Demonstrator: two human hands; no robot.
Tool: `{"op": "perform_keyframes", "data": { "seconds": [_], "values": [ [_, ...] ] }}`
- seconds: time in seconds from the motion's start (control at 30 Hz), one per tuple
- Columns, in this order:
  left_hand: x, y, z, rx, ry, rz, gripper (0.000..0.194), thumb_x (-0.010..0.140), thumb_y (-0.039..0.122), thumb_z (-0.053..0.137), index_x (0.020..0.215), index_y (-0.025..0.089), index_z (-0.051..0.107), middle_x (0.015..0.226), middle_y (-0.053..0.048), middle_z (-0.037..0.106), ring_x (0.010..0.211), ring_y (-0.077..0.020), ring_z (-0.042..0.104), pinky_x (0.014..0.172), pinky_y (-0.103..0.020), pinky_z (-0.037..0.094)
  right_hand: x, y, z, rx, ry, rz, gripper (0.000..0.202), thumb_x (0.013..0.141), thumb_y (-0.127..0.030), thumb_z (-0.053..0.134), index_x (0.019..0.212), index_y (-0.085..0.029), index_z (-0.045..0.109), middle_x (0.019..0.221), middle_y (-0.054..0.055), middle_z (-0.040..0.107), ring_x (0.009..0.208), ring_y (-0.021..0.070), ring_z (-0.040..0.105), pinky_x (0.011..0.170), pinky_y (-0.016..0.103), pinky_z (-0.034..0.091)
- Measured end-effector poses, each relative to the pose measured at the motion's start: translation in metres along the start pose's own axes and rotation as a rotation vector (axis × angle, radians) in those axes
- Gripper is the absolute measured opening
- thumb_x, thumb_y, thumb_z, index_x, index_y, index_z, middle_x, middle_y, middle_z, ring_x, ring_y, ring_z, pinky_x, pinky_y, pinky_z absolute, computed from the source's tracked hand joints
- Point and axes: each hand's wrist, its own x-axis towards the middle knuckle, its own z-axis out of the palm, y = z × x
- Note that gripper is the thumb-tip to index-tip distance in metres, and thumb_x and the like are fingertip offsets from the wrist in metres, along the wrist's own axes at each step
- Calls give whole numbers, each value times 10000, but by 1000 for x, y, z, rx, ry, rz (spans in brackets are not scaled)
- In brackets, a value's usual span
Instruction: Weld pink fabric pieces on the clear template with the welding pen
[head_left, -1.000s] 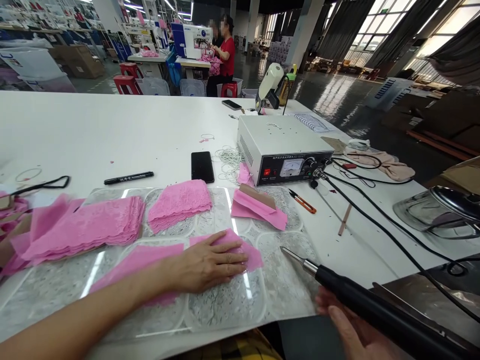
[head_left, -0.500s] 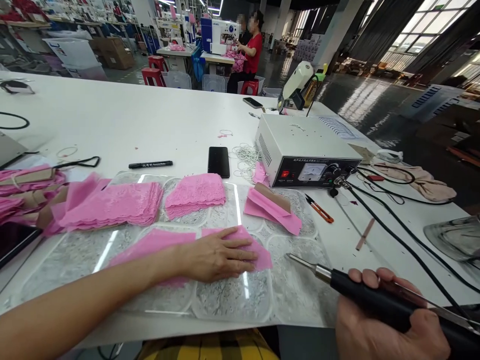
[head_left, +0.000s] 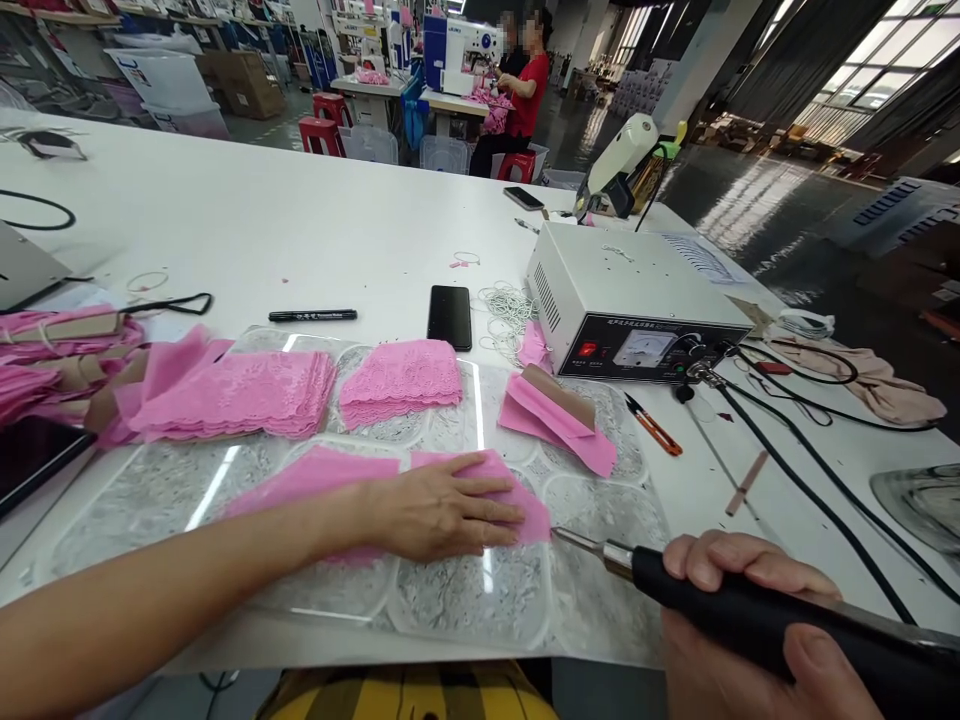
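My left hand (head_left: 442, 508) lies flat with fingers spread on a pink fabric piece (head_left: 531, 500) on the patterned clear mat (head_left: 480, 600). Under my left forearm is another pink piece (head_left: 315, 475). My right hand (head_left: 750, 600) is wrapped round a black-handled tool (head_left: 697, 590) with a metal tip, which is at the right corner of the fabric by my left hand. Behind lie two stacks of pink lace, one wide (head_left: 240, 395) and one smaller (head_left: 401, 383), and pink pieces with a brown strip (head_left: 555, 420).
A control box (head_left: 637, 290) with cables stands at the back right. An orange cutter (head_left: 654, 425), phone (head_left: 449, 318), black marker (head_left: 313, 315) and glass vessel (head_left: 919, 505) lie around. Pink bundles (head_left: 67, 370) are at left. A person in red (head_left: 529, 95) sits beyond the table.
My right hand has moved left with the tool, bringing its tip to the fabric's corner. My left hand stays on the fabric. The whole view has shifted slightly.
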Motion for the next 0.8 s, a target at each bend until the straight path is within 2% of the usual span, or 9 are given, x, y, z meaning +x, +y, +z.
{"op": "perform_keyframes", "data": {
  "seconds": [0.3,0.47,0.6,0.7,0.8],
  "values": [
    [0,0,0,-12,-9,-6,401,1041,296,376,1435,275,447,1499,38,416,1471,-179,219,1231,-424,-50,1,0,2,8,-51,-4,182,657,-304,519,756,-179,607,674,-2,588,506,125,501,443,292,446],
    [1,1,0,-9,-4,-5,398,1041,299,377,1432,280,451,1495,39,426,1471,-179,215,1232,-421,-47,2,-1,6,-18,-32,12,121,636,-246,514,706,-181,588,652,-11,590,488,118,497,435,286,453],
    [1,4,-7,-5,-2,-5,388,1033,302,403,1408,242,483,1500,14,423,1459,-190,256,1232,-431,-18,4,-2,10,-33,-8,39,133,612,-267,513,690,-188,584,626,-14,579,475,122,489,421,289,440],
    [-7,6,-19,0,105,-12,382,1026,305,418,1370,175,522,1507,-46,416,1441,-204,305,1232,-439,76,3,-5,11,-58,63,53,159,603,-311,501,679,-197,582,628,-7,563,481,127,460,425,297,411],
    [-26,6,-27,15,246,-68,330,1014,247,414,1244,140,625,1398,-99,551,1376,-206,422,1204,-418,225,-1,-6,0,-92,172,122,157,627,-355,512,684,-221,570,671,6,534,543,146,449,477,339,409]
  ]
}}
